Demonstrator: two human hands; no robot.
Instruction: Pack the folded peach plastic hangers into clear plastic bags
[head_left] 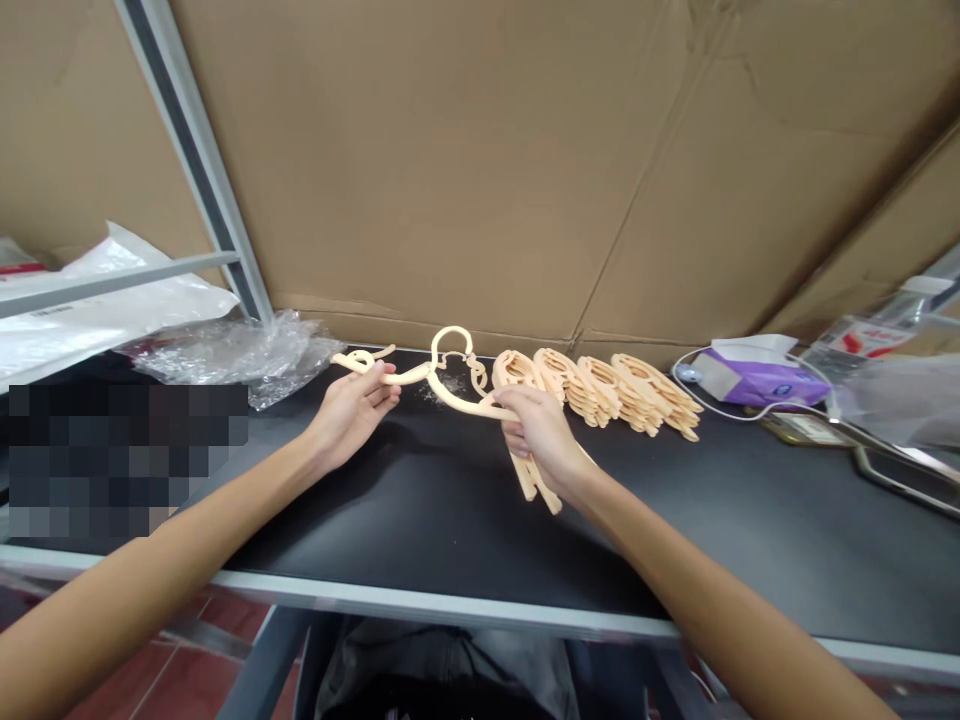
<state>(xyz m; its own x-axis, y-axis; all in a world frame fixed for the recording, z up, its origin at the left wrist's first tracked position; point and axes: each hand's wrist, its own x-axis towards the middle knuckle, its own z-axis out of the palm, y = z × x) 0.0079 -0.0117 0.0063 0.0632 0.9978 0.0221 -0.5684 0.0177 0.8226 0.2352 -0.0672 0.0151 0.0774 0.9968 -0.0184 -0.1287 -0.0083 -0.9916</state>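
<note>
A cream plastic folding clothes hanger is held up above the black table, its hook pointing away from me. My left hand is closed on its left arm, thumb on top. Around the right arm, close to the middle, my right hand is closed too. Beneath and beside the right hand, more cream hanger parts stick out toward me; whether that hand grips them or they lie on the table, I cannot tell. Just beyond it, folded hangers lie in several overlapping stacks.
Clear plastic wrap and white bags lie at the left by a metal post. At the right are a purple tissue pack, a white cable, a bottle and a phone. Cardboard stands behind the table.
</note>
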